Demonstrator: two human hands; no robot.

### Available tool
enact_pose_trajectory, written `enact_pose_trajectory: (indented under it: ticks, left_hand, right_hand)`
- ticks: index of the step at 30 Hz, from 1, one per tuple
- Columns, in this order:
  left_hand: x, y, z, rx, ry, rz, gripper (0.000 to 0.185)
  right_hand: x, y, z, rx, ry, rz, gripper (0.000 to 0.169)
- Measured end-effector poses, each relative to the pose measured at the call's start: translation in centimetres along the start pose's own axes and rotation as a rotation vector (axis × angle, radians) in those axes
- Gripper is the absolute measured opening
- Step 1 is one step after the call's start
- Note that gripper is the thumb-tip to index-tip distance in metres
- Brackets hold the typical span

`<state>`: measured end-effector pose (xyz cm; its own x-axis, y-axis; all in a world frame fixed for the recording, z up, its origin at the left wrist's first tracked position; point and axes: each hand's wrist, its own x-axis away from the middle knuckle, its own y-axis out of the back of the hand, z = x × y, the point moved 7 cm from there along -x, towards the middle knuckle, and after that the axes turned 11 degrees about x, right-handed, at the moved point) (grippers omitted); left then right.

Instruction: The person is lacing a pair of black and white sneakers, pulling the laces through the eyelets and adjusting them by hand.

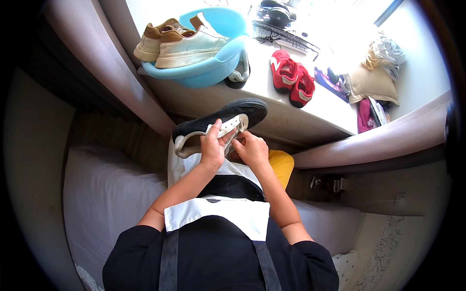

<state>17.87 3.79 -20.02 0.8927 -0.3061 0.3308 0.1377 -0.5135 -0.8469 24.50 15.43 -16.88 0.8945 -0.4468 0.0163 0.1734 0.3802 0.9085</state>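
Observation:
A black sneaker with a white lace panel and pale collar lining (238,109) is held tilted on its side above my lap. My left hand (213,149) grips it by the lace panel, thumb on the eyelet side and fingers tucked under. My right hand (253,149) pinches at the white shoelace (230,143) near the toe end, with thumb and forefinger close together. The fingers partly hide the lace and the shoe's lower side.
On the white windowsill ledge (262,85), a blue plastic basin (204,74) holds off-white sneakers (193,47). Another sneaker (240,72) stands beside it, then red sneakers (291,78). Farther off are a keyboard (282,36), headphones (278,15) and a beige cushion (371,85). Curtains (378,134) flank the ledge.

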Motion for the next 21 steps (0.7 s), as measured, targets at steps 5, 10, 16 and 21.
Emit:
enact_pose_trajectory:
  ticks: [5, 10, 16, 21]
  left_hand:
    - [0.3, -0.3, 0.3, 0.007, 0.005, 0.041, 0.023]
    - [-0.3, 0.2, 0.1, -0.017, 0.037, 0.001, 0.024]
    - [-1.2, 1.1, 0.3, -0.009, 0.072, -0.05, 0.024]
    - [-2.2, 2.2, -0.2, -0.04, 0.093, -0.095, 0.027]
  right_hand:
    - [-0.8, -2.3, -2.3, -0.34, -0.099, -0.032, 0.021]
    - [-1.5, -4.0, -4.2, -0.737, 0.007, 0.018, 0.01]
    - [0.4, -3.7, -4.0, -1.217, -0.162, 0.626, 0.016]
    - [-1.8, 4.4, -7.4, 0.335, 0.115, -0.108, 0.016]
